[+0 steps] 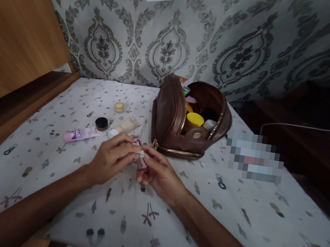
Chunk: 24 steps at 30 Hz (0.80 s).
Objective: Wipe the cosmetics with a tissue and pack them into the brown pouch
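Note:
My left hand (111, 159) and my right hand (161, 175) meet in front of the bag, their fingers closed on a small white-and-pinkish item (141, 162). Fingers cover much of it, so its exact kind is unclear. Just beyond my left hand lies a cream-coloured tube (129, 125) with a white cap. Left of it are a jar with a black lid (101, 123) and a pink-and-white printed tube (83, 134). A small pale-yellow jar (119, 107) stands farther back.
Behind my right hand stands a brown toiletry bag (169, 111), unzipped, with a yellow-lidded container (194, 120) and other items inside. A blurred-out object (255, 158) lies to the right on the patterned tablecloth (166, 232). A wooden panel (22, 13) rises at left.

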Tool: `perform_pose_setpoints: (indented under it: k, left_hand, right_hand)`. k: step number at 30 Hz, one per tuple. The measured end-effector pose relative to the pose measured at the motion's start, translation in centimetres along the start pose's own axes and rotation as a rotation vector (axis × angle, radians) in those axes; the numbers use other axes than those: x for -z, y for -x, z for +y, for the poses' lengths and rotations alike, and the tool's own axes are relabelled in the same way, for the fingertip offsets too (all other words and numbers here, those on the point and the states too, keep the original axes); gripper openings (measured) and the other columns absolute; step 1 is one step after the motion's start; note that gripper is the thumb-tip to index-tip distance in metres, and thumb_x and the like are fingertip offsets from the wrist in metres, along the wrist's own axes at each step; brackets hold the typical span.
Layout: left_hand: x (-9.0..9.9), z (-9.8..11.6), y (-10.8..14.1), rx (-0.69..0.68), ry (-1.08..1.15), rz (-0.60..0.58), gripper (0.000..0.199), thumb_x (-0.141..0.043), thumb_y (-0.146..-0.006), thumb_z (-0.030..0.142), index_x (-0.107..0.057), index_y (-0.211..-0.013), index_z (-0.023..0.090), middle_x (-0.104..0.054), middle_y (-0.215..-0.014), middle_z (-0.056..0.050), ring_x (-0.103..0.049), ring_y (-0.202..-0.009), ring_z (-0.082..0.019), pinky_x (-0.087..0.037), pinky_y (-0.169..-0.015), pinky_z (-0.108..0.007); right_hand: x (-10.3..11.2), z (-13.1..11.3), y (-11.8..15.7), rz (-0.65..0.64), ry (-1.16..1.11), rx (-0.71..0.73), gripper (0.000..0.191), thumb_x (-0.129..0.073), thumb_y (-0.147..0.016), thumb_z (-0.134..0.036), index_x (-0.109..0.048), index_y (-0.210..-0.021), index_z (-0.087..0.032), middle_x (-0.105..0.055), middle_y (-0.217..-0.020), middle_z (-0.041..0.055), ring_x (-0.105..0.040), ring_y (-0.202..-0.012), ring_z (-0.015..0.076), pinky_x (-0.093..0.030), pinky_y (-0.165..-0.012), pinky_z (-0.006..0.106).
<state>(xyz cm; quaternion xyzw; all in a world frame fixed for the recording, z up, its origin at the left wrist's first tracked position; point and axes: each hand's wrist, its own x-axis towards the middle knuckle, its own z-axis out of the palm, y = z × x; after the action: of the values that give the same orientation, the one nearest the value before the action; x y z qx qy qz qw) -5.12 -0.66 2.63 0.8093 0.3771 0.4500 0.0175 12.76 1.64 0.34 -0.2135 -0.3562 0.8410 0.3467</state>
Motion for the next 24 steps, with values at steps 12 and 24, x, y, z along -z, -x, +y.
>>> perform_pose_setpoints:
  k: [12,24]
  left_hand:
    - [0.5,-0.7,-0.5,0.135,0.078,0.014,0.005,-0.061,-0.093,0.02,-0.066,-0.095,0.02,-0.063,-0.086,-0.002,-0.061,-0.082,-0.015,-0.05,-0.072,-0.028]
    - [-0.1,1.2,-0.2,-0.075,0.171,-0.123,0.01,-0.062,-0.092,0.014,-0.066,-0.101,0.019,-0.063,-0.093,-0.005,-0.064,-0.083,-0.014,-0.055,-0.073,-0.025]
  right_hand:
    - [-0.1,-0.1,0.0,0.005,0.066,0.024,0.033,-0.081,-0.075,-0.042,-0.07,-0.094,-0.016,-0.068,-0.074,-0.0006,-0.044,-0.04,0.0025,-0.03,-0.035,0.016]
    - [-0.6,-0.7,0.2,0.123,0.109,0.038,0.037,-0.085,-0.071,-0.045,-0.074,-0.09,-0.016,-0.052,-0.061,-0.0067,-0.039,-0.046,0.0026,-0.028,-0.039,0.015]
